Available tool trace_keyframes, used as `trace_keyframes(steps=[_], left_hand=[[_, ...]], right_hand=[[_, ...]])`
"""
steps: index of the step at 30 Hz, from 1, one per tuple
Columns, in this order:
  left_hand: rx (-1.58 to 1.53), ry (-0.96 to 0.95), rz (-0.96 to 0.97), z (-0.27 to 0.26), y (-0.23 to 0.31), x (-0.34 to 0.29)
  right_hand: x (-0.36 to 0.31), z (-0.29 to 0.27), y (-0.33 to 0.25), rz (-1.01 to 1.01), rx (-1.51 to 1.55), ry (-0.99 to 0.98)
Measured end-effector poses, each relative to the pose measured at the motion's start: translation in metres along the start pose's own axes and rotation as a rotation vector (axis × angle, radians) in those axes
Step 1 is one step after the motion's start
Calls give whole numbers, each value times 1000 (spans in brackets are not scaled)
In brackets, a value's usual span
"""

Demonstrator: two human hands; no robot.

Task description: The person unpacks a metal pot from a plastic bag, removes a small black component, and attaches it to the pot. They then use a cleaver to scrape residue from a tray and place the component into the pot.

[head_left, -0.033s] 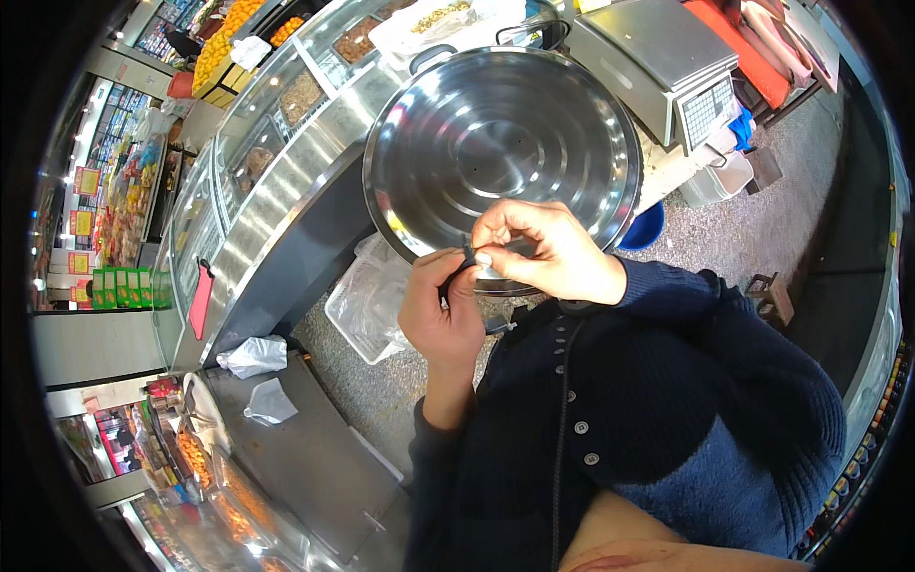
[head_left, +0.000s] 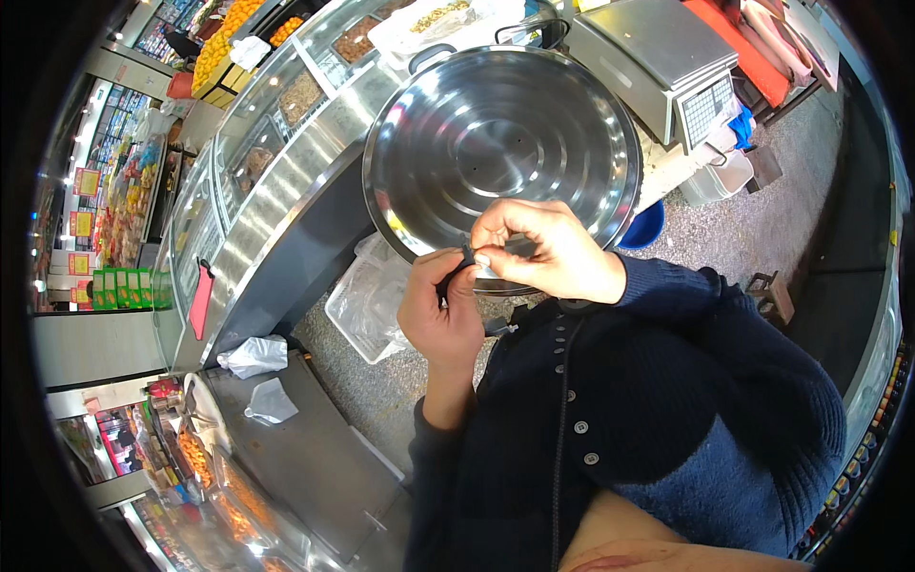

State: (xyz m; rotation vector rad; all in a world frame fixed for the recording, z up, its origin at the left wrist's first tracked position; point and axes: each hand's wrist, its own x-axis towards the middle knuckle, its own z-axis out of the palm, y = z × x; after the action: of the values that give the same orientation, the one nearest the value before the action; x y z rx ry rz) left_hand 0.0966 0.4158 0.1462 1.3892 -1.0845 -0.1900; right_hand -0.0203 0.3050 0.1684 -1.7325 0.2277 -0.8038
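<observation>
Nothing visibly moved since the earlier frame; both hands keep the same pose. Landmark: the big steel pan. Small dark strip shows in front of the pan's near edge, between the hands. Left hand on its left, thumb and forefinger pinching it; right hand on its right, fingertips closed on it. Neither nearer: both at the strip. Long axis seems to point away from the body, toward the pan's far side; lower end hidden by left fingers. White basket left of the pan's near edge.
</observation>
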Motion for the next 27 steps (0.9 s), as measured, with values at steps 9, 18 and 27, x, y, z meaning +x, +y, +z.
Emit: trace_keyframes(steps=[9,18,27], left_hand=[[-195,7,-91,3,7,-2],[-283,10,-126,4,8,-2],[-193,26,-57,10,3,-3]], right_hand=[[10,-9,3,-112,-82,-54],[10,-11,2,-139,-31,-31],[5,-7,9,64,165,33]])
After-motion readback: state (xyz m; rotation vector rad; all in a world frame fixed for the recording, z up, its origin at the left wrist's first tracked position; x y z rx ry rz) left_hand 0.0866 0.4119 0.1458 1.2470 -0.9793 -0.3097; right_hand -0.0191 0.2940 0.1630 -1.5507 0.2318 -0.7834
